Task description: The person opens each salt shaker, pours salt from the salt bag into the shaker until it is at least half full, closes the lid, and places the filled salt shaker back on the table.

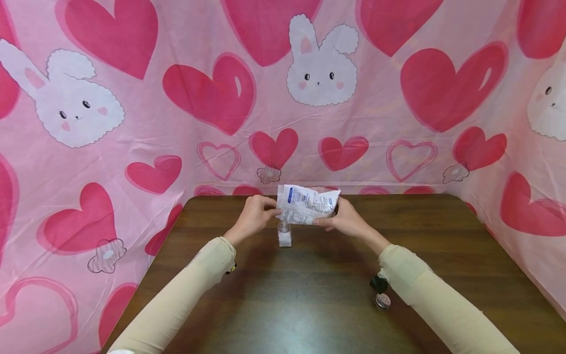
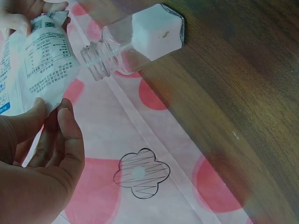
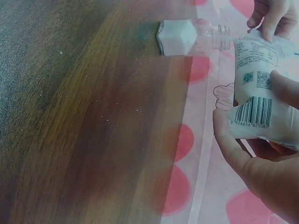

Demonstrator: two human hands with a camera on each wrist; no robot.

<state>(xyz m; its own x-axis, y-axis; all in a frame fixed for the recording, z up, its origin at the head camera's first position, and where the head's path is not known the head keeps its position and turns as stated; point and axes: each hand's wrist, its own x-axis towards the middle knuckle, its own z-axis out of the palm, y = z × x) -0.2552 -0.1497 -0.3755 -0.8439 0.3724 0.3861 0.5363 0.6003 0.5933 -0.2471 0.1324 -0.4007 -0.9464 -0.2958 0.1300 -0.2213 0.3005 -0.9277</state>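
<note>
On my feed, a glass bottle [image 2: 117,39] stands on the worktop [image 1: 283,305], part-filled with fine white stuff [image 2: 152,41]. Bag [image 1: 307,204] just above bottle's mouth: left hand [image 1: 254,215] pinching one end, right hand [image 1: 347,219] gripping the other; I can't see inside. Holed lid [image 1: 382,301] right of bottle.

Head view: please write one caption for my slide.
Left hand and right hand hold a printed packet above a partly filled bottle.
</note>
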